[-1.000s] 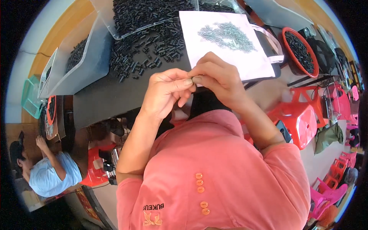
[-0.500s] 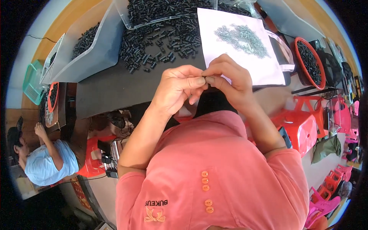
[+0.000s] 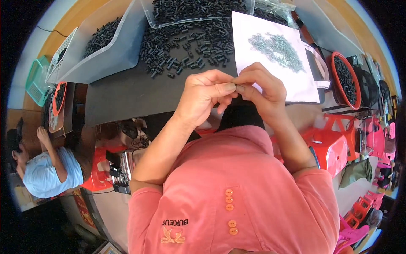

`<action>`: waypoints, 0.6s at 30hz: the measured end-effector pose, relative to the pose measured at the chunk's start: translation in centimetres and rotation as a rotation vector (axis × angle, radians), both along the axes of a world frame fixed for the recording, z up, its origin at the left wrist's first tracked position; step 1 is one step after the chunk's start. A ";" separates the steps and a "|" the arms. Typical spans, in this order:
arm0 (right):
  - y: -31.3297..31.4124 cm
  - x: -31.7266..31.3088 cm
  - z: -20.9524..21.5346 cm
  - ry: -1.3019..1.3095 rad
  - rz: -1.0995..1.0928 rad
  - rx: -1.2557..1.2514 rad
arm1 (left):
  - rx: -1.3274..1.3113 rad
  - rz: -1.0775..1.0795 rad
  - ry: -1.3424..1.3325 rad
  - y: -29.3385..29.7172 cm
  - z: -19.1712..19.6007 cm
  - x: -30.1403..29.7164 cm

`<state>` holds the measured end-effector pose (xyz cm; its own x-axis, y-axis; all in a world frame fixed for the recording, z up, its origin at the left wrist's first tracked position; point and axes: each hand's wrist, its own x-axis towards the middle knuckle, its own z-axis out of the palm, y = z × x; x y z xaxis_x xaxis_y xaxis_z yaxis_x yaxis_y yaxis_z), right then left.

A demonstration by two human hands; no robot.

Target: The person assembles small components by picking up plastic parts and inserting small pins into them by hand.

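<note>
Pinching something tiny together, left hand (image 3: 203, 95) and right hand (image 3: 260, 86) — clear bin (image 3: 148, 12) brims with black parts (image 3: 190, 8).

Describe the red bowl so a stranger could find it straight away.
Start at the dark table and go to the white sheet on its right side, the one carrying a heap of small grey parts. Just right of that sheet sits the red bowl, full of small black pieces. It is the only round red-rimmed container there; the other containers beside the sheet are clear bins.
</note>
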<state>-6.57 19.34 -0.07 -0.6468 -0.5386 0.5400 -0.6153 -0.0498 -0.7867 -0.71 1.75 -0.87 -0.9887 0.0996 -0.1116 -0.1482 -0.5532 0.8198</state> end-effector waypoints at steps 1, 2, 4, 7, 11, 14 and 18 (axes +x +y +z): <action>-0.1 0.0 0.0 -0.016 0.004 -0.004 | 0.004 0.006 0.000 0.0 0.0 0.0; -0.1 -0.1 0.1 -0.013 0.010 -0.001 | 0.009 0.012 0.001 0.0 0.0 0.0; -0.4 -0.2 0.4 -0.022 0.021 0.016 | 0.003 0.024 0.000 -0.2 0.0 0.0; -0.8 -1.1 1.5 0.029 0.021 0.114 | -0.040 0.051 0.019 -0.8 0.0 0.0; -3.3 -6.5 2.7 0.285 -0.021 0.238 | -0.136 0.096 0.058 -1.2 -0.5 -0.2; -7.3 -11.3 1.7 0.489 -0.040 0.340 | -0.231 0.086 0.109 -1.2 -1.2 -0.1; -12.4 -13.7 1.0 0.594 -0.090 0.547 | -0.247 0.074 0.154 -1.3 -1.2 0.2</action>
